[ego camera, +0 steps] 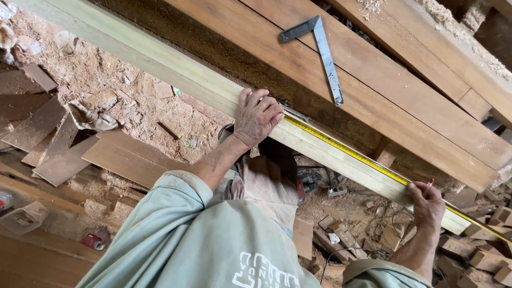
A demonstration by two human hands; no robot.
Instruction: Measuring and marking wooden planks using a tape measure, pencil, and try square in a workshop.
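Note:
A long pale wooden beam [160, 66] runs from upper left to lower right. A yellow tape measure blade [346, 152] lies along its edge. My left hand [257, 116] presses down on the beam, holding the tape's end there. My right hand [426, 205] rests on the beam's lower end, pinching a pencil with a red tip [429, 184] against the tape.
A metal try square [324, 50] lies on the brown planks [384, 90] behind the beam. Sawdust, wood offcuts [58, 144] and cables cover the floor below. More blocks pile at the lower right [490, 250].

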